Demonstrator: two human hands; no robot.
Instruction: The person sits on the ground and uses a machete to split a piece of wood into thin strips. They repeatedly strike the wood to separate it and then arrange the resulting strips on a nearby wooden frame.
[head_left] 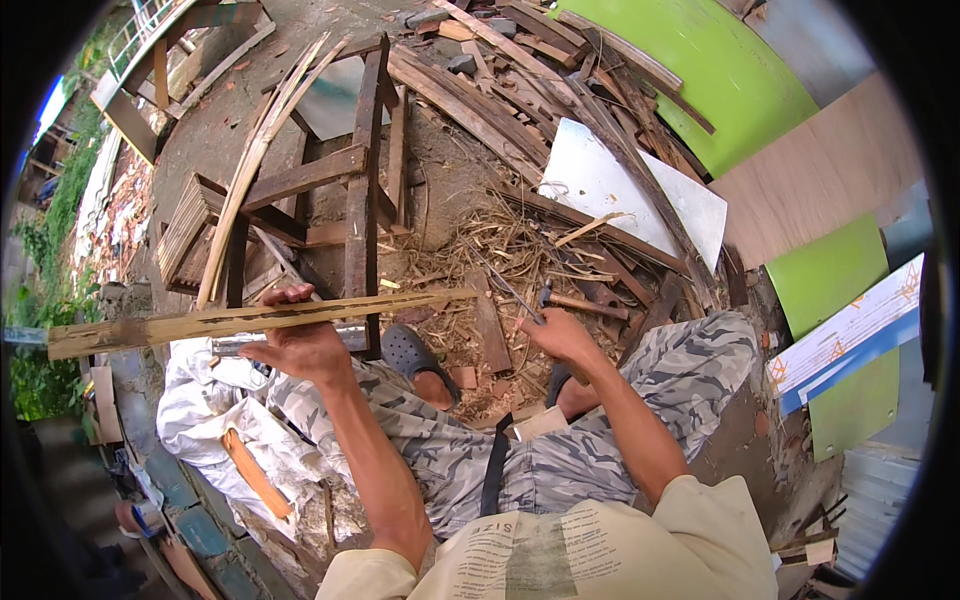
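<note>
Splitting looks underway: our left hand (pixel 300 345) grips 1 bamboo strip (pixel 250 318); right hand (pixel 560 335) fingers clasp a thin blade (pixel 505 285), needing alignment next.

Left hand (pixel 300 345) closed around long split bamboo strip (pixel 250 318), fingers (pixel 290 295) curled over its top edge, strip running level well past fingers both ways, more to the left; grey metal piece (pixel 240 346) just below the knuckles, partly hidden, kind unclear. Right hand (pixel 562 335) pinching thin dark blade-like tool (pixel 505 290) slanting up-left from fingertips, hammer (pixel 580 303) lying just beyond fingertips on heap of bamboo shavings (pixel 500 250). Beyond left fingers a rough wooden frame (pixel 350 190) with thin pale slats (pixel 255 160) leaning on it; white sack (pixel 215 405) below that hand, camouflage trousers (pixel 600 420) and dark sandal (pixel 410 352) between both hands.
</note>
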